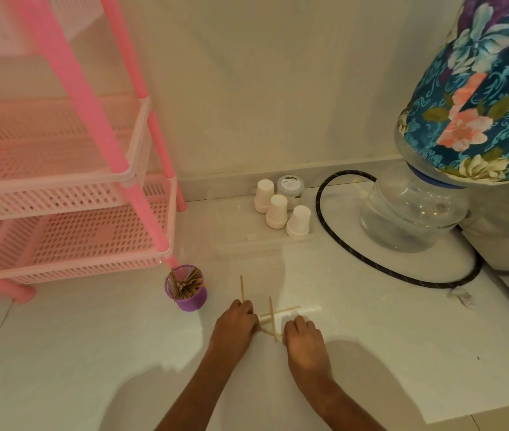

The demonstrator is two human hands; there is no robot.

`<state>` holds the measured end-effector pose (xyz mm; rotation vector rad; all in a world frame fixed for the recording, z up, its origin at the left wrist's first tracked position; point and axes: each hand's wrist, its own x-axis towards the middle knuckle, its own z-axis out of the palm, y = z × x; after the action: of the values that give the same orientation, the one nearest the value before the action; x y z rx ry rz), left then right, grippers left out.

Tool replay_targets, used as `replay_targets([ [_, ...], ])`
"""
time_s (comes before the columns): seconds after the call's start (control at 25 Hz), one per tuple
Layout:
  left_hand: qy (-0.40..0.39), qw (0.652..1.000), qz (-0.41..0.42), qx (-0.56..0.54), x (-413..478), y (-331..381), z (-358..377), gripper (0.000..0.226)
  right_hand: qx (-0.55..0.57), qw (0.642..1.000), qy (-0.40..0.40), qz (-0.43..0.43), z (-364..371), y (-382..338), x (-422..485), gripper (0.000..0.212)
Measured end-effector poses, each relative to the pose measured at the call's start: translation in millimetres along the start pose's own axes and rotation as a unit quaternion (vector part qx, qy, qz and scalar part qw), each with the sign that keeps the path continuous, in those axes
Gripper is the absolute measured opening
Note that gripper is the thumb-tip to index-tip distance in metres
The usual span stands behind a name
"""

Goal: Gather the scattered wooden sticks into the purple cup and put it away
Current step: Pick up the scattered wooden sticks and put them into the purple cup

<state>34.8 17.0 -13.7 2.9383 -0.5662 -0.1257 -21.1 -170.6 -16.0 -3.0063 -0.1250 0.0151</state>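
Observation:
A purple cup [186, 290] full of upright wooden sticks stands on the white floor, by the front right leg of the pink rack. Right of it a few loose wooden sticks [272, 318] lie crossed on the floor. My left hand [237, 318] rests palm down at their left side, fingers closed around one stick [242, 288] that points away from me. My right hand [301, 335] presses down at their right side, fingertips touching the near stick ends; whether it grips one is hidden.
A pink plastic shelf rack [70, 194] stands at the left. Three upturned white paper cups [276, 211] and a small jar [290, 186] sit near the wall. A water bottle [408, 213] under a floral cover [480, 88] and a looped black hose [371, 259] occupy the right.

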Motion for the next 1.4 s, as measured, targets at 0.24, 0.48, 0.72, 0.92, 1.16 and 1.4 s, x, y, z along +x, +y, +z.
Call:
replay_targets([
  [0.24,0.066,0.989,0.103,0.087,-12.6,2.6,19.1,0.030,-0.080,0.996,-0.027,-0.024,-8.3,-9.5,1.2,0.036],
  [0.48,0.104,0.982,0.136,0.077,-20.3,-9.2,30.5,0.013,-0.122,0.991,-0.042,-0.042,-10.0,-14.5,-1.3,0.026],
  [0.72,0.118,0.981,0.136,0.071,-22.2,-11.8,31.3,0.009,-0.085,0.994,-0.045,-0.051,-11.3,-7.2,6.0,0.039],
  [0.92,0.135,0.980,0.129,0.075,-23.9,-13.4,32.6,0.008,-0.046,0.990,-0.113,-0.075,-6.0,-2.0,14.7,0.048],
  [1.16,0.116,0.982,0.130,0.072,-28.0,-11.4,33.4,0.015,-0.051,0.989,-0.110,-0.081,6.9,0.0,20.3,0.050],
  [1.4,0.109,0.983,0.134,0.059,-32.4,-8.3,32.2,0.012,0.006,0.991,-0.108,-0.080,0.0,8.2,28.6,0.053],
])
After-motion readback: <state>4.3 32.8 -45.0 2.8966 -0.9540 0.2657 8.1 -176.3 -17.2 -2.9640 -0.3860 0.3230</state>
